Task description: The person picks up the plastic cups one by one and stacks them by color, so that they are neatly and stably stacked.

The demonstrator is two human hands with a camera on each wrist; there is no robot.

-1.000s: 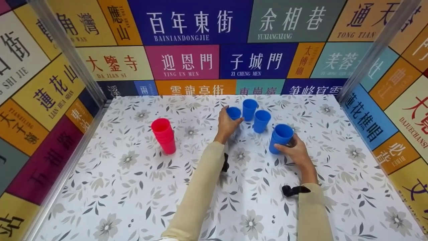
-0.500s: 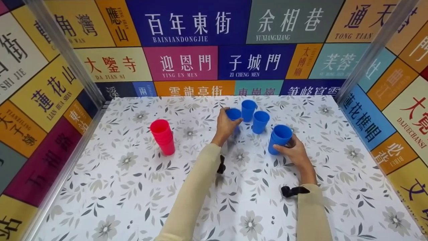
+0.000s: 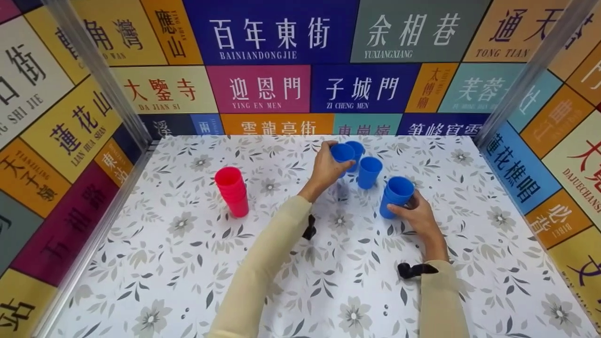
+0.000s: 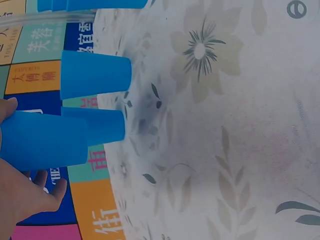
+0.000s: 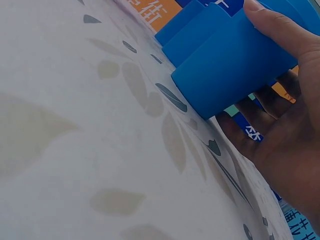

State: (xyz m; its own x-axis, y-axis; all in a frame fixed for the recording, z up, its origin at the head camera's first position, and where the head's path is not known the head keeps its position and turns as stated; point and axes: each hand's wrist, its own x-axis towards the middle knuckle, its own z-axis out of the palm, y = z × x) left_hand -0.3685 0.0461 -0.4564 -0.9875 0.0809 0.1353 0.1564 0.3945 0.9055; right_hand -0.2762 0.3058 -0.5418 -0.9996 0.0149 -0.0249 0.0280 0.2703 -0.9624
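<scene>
My left hand [image 3: 325, 171] grips a blue plastic cup [image 3: 342, 155], thumb on the near side. In the left wrist view that cup is upright, its base higher than those of the cups beside it. Behind it, partly hidden, stands another blue cup [image 3: 359, 151]. Just to the right is a further single blue cup [image 3: 369, 173]. My right hand [image 3: 419, 216] holds a short stack of nested blue cups [image 3: 394, 197] around its lower part, thumb in front and fingers behind. The right wrist view shows this stack's base right at the tabletop.
A stack of nested red cups [image 3: 232, 193] stands on the left of the floral-covered table [image 3: 188, 272]. Panels with printed signs [image 3: 258, 89] rise along the back and both sides.
My left hand has moved to the right with its blue cup and raised it, so the cup now overlaps the back cup in the head view. The right hand keeps its hold on the stack.
</scene>
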